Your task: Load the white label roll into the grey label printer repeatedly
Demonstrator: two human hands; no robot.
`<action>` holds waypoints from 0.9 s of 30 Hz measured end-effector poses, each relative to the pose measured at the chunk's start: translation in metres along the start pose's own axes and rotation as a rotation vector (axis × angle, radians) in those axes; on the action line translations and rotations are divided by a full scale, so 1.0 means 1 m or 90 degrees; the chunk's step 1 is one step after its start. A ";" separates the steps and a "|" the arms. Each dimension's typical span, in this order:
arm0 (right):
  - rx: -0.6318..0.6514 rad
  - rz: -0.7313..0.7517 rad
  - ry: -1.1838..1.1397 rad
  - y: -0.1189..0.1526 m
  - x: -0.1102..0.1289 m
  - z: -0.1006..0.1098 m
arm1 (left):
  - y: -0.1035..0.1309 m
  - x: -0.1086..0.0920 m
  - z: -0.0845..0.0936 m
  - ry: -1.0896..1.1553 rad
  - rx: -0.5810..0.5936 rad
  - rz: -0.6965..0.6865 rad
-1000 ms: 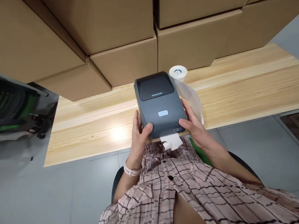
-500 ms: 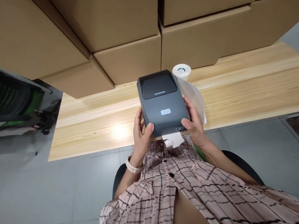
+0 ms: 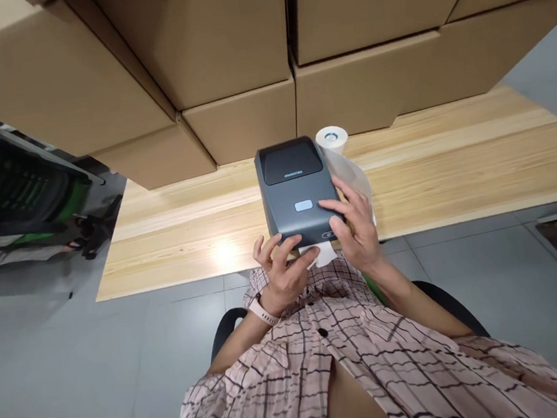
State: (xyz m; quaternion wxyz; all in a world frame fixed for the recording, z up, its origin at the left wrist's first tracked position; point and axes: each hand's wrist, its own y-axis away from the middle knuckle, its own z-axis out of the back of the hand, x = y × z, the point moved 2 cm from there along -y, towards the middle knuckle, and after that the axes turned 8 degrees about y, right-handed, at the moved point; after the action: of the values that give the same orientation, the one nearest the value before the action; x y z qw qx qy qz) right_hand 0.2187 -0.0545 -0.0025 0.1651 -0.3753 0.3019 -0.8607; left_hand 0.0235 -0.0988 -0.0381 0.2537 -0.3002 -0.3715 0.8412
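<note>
A dark grey label printer (image 3: 297,197) with a pale oblong button stands near the front edge of the wooden table. From its front slot a crumpled piece of white paper (image 3: 326,253) sticks out. My left hand (image 3: 286,272) is at the printer's front edge, fingers apart, with the thumb across the paper. My right hand (image 3: 357,230) rests on the printer's right front corner, its fingers spread over the top and side. Behind the right side stands a white paper roll (image 3: 332,140), its loose strip trailing forward beside the printer, partly hidden by my right hand.
Stacked cardboard boxes (image 3: 241,122) line the back of the wooden table (image 3: 464,161). To the left is a dark chair (image 3: 13,179) with a green part. Grey floor tiles (image 3: 173,342) show in front of the table.
Both hands have left their grip on the printer's sides. My left hand has moved to the front slot and paper; my right hand has shifted onto the top. The view has tilted slightly.
</note>
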 end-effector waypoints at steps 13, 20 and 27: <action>0.164 0.139 0.097 -0.041 0.005 0.004 | -0.009 0.010 0.011 0.282 -0.126 0.217; 0.102 0.113 -0.015 -0.044 -0.005 0.017 | -0.018 -0.011 -0.014 0.525 -0.051 0.568; 0.104 0.144 -0.081 -0.093 0.008 0.026 | -0.023 -0.011 -0.012 0.475 -0.034 0.571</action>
State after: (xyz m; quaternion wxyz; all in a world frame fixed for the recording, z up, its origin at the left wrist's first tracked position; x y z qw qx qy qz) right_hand 0.2280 0.0026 0.0759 0.3097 -0.3779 0.2604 -0.8328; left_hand 0.0445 -0.0867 -0.0228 -0.0215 -0.7103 -0.1143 0.6942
